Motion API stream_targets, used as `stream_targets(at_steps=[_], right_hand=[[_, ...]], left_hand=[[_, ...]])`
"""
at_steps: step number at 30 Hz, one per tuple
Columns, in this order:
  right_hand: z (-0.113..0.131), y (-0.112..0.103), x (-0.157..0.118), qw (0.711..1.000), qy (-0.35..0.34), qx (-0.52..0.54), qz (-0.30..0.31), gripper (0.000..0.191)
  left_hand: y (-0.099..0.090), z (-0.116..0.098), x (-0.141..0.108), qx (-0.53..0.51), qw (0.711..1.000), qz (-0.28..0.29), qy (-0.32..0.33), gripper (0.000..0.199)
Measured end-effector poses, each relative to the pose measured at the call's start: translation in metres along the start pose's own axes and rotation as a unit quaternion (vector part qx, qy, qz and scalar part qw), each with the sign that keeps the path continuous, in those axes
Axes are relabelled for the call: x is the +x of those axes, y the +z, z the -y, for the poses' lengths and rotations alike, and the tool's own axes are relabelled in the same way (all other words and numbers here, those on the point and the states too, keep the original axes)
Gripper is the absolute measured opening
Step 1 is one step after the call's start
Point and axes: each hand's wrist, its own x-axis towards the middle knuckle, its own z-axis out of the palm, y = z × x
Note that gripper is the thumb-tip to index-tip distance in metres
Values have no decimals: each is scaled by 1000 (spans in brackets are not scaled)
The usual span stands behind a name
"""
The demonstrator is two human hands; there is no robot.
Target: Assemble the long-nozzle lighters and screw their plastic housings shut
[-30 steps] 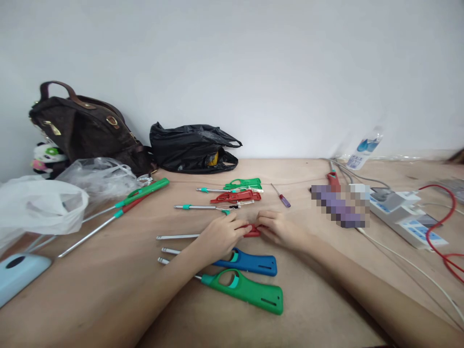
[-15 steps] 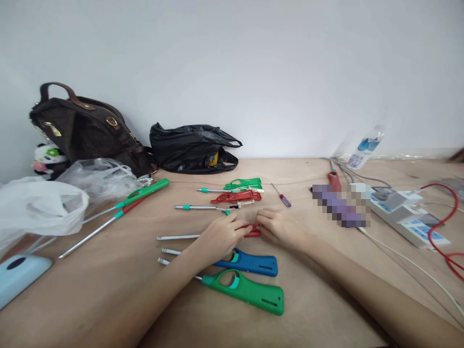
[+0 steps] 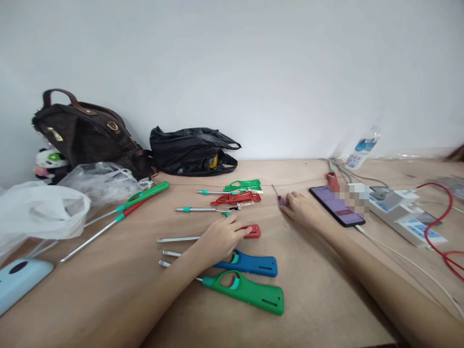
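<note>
My left hand [image 3: 219, 237] lies over a red long-necked lighter [image 3: 254, 231], its fingers closed on the handle; the palm hides the trigger section. To the right, the fingers of my right hand [image 3: 300, 211] close around the purple and red handle of a small screwdriver [image 3: 282, 200], whose tip points away from me. Nearer to me lie a blue lighter [image 3: 253, 263] and a green lighter [image 3: 257, 295]. Beyond my left hand are a red lighter shell [image 3: 241, 197], a green lighter shell [image 3: 248, 184] and a metal lighter tube [image 3: 199, 210] with exposed inner parts.
On the left are assembled lighters [image 3: 141, 197], plastic bags [image 3: 43, 208], a light blue case [image 3: 25, 280] and a backpack [image 3: 90, 135]. A black bag [image 3: 188, 150] stands by the wall. Right of my hand lie a phone [image 3: 326, 200], a power strip [image 3: 416, 232] and a bottle [image 3: 362, 147].
My right hand has left the red lighter's handle end and moved right and away from me onto the screwdriver. My left hand has stayed on the red lighter.
</note>
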Motion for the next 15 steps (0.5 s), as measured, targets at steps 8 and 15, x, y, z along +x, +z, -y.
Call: stream_targets(at_steps=[8,15], right_hand=[[-1,-50,4,908,48,353,-221,21],[56,-57,-2,773,-84,628,-38,25]], left_hand=[[2,1,-1,-13,1000,-14,1,28],[1,1,0,-8,1000,-13,5,29]])
